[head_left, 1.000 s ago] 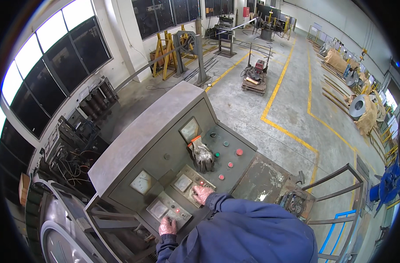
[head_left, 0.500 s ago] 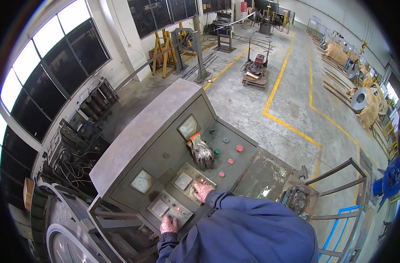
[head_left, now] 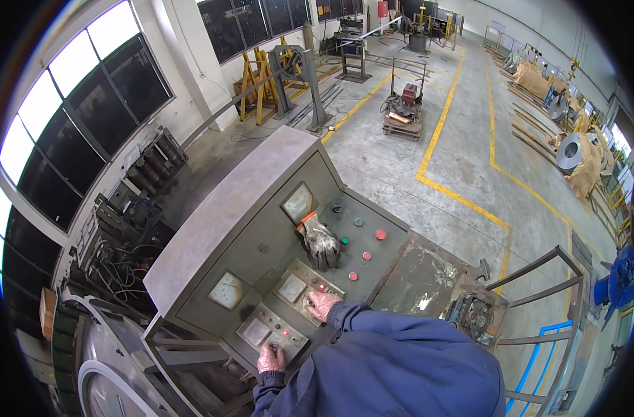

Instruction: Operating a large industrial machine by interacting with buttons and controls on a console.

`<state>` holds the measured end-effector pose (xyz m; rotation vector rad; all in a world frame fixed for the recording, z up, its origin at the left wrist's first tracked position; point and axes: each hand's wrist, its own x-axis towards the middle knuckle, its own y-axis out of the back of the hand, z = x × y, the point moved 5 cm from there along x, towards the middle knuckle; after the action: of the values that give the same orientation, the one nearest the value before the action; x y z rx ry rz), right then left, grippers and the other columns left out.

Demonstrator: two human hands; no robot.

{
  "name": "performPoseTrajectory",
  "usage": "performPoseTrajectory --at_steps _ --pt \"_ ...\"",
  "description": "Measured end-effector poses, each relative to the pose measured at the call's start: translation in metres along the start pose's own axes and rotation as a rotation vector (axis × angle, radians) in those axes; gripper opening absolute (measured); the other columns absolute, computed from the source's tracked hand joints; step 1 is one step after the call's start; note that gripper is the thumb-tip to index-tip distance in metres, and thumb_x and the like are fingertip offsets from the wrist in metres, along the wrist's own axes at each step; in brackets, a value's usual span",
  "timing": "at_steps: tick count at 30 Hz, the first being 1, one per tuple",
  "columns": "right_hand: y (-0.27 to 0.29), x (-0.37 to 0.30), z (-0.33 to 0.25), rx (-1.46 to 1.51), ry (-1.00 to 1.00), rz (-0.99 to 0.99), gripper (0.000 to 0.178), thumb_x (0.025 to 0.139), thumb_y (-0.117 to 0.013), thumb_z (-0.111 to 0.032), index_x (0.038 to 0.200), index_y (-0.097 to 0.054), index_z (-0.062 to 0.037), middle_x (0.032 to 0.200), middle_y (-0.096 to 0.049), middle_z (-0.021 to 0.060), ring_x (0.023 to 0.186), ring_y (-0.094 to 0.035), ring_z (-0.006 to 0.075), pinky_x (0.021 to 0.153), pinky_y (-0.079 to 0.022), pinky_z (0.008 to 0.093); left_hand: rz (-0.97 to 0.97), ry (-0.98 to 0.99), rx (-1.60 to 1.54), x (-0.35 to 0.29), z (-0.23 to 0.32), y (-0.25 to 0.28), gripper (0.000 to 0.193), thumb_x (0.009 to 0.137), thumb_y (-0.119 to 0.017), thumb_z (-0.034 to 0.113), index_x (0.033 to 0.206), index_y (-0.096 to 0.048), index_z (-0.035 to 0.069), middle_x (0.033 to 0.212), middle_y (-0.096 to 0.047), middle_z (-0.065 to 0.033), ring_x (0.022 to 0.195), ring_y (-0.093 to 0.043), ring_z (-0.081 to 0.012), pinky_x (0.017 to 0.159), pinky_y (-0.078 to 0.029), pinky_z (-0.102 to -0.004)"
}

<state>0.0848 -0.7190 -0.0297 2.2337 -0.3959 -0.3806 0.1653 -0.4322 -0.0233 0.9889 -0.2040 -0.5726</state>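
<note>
My left hand (head_left: 272, 358), in a thin see-through glove, has its fingers closed on a small dark knob (head_left: 274, 346) at the lower edge of the near meter unit (head_left: 295, 342). To the right and farther up, my right hand (head_left: 323, 305), gloved the same way, is closed at the control knob of the second meter unit (head_left: 313, 272); its fingers hide most of that knob. Each unit has a pale dial and a lit red lamp. Both units lie on the sloping console (head_left: 395, 243). A soiled grey work glove (head_left: 321, 242) with an orange cuff lies above them.
Red push buttons (head_left: 380, 235) and green ones (head_left: 345, 240) stand right of the work glove. Two gauges (head_left: 225, 290) sit in the upright panel. A metal railing (head_left: 539, 297) stands at right. Beyond, a pallet cart (head_left: 402, 118) stands on the floor.
The view has shifted slightly. Both hands stay at their knobs, with no clear movement of the fingers.
</note>
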Motion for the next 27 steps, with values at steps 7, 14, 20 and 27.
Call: performPoseTrajectory --at_steps 7,14,20,27 --pt "0.0 0.0 0.002 0.006 0.022 0.054 0.034 0.095 -0.059 -0.036 0.112 -0.056 -0.0073 0.099 -0.069 0.0206 0.091 -0.068 0.0392 0.078 -0.053 0.0504 0.018 -0.015 0.01 0.0 0.005 0.002 0.033 0.087 -0.07 0.027 0.112 -0.059 0.008 0.097 -0.069 -0.0189 0.088 -0.068 -0.0387 0.078 -0.055 -0.0466" --pt "0.0 0.0 0.0 0.006 0.011 0.039 0.033 0.095 -0.058 -0.036 0.112 -0.056 -0.0083 0.099 -0.068 0.0206 0.089 -0.068 0.0395 0.077 -0.053 0.0507 0.037 -0.039 0.012 -0.001 0.004 0.003 0.033 0.087 -0.07 0.027 0.111 -0.059 0.008 0.097 -0.068 -0.0185 0.089 -0.068 -0.0387 0.078 -0.054 -0.0468" --pt "0.003 -0.001 -0.002 0.012 0.026 0.057 0.031 0.094 -0.058 -0.035 0.11 -0.056 -0.009 0.098 -0.068 0.02 0.089 -0.068 0.0395 0.077 -0.053 0.0506 0.04 -0.034 0.006 -0.001 0.003 0.001 0.033 0.086 -0.071 0.026 0.111 -0.059 0.008 0.097 -0.068 -0.0184 0.089 -0.068 -0.0386 0.078 -0.054 -0.0468" --pt "-0.007 0.003 0.006 0.008 0.035 0.087 0.031 0.094 -0.059 -0.035 0.11 -0.057 -0.0092 0.096 -0.069 0.02 0.088 -0.068 0.0393 0.077 -0.053 0.0509 0.034 -0.019 0.006 -0.001 0.01 0.005 0.031 0.086 -0.071 0.024 0.11 -0.06 0.008 0.098 -0.068 -0.0184 0.089 -0.068 -0.0382 0.079 -0.054 -0.0465"
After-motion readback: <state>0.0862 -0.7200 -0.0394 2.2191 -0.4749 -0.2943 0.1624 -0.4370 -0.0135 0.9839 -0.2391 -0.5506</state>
